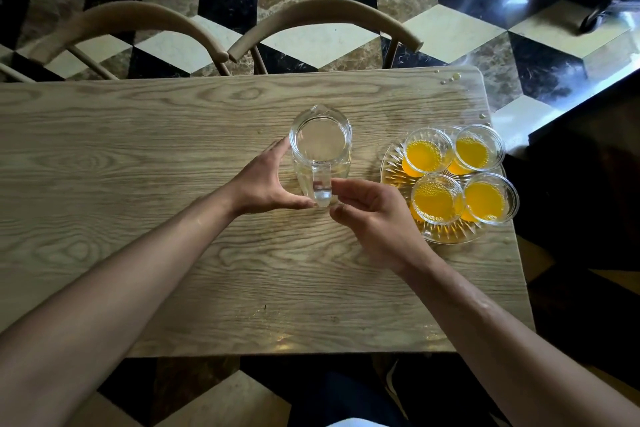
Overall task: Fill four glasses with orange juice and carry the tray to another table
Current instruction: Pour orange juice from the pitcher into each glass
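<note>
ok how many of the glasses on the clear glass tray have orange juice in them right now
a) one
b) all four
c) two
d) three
b: each of the four clear glasses on the round cut-glass tray shows orange juice inside, while the clear glass pitcher beside the tray looks empty.

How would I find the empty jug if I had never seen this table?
Look at the long pale wooden table and go to its middle. There stands the clear glass jug with a spout and handle, between the left hand and right hand. Unlike the four round glasses of orange juice on the cut-glass tray beside it, it holds nothing.
</note>
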The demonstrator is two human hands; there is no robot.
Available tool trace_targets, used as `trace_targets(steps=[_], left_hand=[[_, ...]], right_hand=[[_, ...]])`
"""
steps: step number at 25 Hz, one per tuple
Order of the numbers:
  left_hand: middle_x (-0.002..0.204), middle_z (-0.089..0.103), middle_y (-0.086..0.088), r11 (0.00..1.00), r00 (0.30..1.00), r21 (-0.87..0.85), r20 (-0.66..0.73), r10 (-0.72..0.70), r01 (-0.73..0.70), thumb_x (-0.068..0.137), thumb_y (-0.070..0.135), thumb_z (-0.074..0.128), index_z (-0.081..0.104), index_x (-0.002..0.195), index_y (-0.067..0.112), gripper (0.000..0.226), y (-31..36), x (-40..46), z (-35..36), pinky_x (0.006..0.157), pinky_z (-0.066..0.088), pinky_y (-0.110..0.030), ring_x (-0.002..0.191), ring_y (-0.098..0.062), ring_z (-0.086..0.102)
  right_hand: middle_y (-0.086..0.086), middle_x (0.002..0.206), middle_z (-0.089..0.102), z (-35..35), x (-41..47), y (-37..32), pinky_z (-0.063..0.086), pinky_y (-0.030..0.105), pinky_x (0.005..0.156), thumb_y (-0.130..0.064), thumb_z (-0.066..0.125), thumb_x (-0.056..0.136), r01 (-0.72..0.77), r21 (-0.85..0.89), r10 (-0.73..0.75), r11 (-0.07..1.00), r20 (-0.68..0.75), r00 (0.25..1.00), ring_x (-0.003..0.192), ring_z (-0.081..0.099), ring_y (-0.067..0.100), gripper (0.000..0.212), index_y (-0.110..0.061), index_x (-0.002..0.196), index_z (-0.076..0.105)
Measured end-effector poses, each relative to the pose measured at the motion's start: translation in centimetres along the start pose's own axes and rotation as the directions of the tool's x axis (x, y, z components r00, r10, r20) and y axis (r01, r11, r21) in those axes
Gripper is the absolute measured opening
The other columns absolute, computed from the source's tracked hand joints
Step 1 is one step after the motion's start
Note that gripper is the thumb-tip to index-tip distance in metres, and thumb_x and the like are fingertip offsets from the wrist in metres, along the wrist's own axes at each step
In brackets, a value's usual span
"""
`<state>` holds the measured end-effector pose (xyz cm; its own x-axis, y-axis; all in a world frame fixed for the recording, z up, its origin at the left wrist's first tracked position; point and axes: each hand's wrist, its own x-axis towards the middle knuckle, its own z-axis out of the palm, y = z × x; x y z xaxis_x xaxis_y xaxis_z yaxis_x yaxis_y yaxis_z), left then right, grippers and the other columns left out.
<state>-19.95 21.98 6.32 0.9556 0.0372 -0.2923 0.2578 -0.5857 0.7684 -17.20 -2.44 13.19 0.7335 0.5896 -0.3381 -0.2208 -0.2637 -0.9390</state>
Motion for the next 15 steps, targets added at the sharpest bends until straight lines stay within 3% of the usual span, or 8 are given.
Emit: trace_targets(steps=[3,6,8,15], left_hand=[[0.163,0.042,0.002,0.998,0.998,-0.033,-0.040,-0.045,0.044,0.052,0.067,0.092,0.033,0.159,0.023,0.130,0.6,-1.7,-0.5,0.125,0.035,-0.043,0.150,-0.011,0.039],[0.165,0.040,-0.003,0.995,0.990,-0.053,-0.108,-0.095,0.089,0.059,0.064,0.086,0.030,0.160,0.025,0.123,1.6,-4.7,-0.1,0.124,0.036,-0.042,0.151,-0.012,0.038],[0.164,0.041,-0.005,0.991,0.974,-0.064,-0.187,-0.131,0.121,0.063,0.061,0.083,0.031,0.160,0.024,0.116,2.5,-6.6,0.6,0.122,0.038,-0.042,0.148,-0.015,0.043],[0.149,0.054,-0.005,0.971,0.855,-0.167,-0.463,-0.233,0.174,0.073,0.047,0.076,0.044,0.151,0.019,0.090,6.7,-13.1,6.1,0.113,0.045,-0.038,0.133,-0.016,0.057]], right_hand=[[0.001,0.133,0.069,-1.6,-0.8,-0.1,0.054,0.039,0.104,-0.003,0.071,0.090,0.014,-0.021,-0.013,1.000,0.011,1.000,0.122,0.064,0.013,0.045,-0.016,0.132,0.068],[0.000,0.130,0.070,-3.6,-2.0,0.3,0.054,0.032,0.100,0.003,0.069,0.088,0.067,0.016,-0.067,0.998,-0.006,0.998,0.122,0.064,0.011,0.050,-0.015,0.134,0.063],[0.002,0.129,0.069,-5.3,-2.9,0.9,0.054,0.037,0.100,0.007,0.068,0.087,0.084,0.071,-0.082,0.994,-0.030,0.996,0.123,0.064,0.016,0.054,-0.020,0.133,0.059],[0.005,0.120,0.072,-11.5,-6.7,3.5,0.055,0.035,0.094,0.006,0.069,0.089,0.127,0.043,-0.124,0.991,-0.065,0.990,0.113,0.069,0.019,0.046,-0.013,0.131,0.061]])
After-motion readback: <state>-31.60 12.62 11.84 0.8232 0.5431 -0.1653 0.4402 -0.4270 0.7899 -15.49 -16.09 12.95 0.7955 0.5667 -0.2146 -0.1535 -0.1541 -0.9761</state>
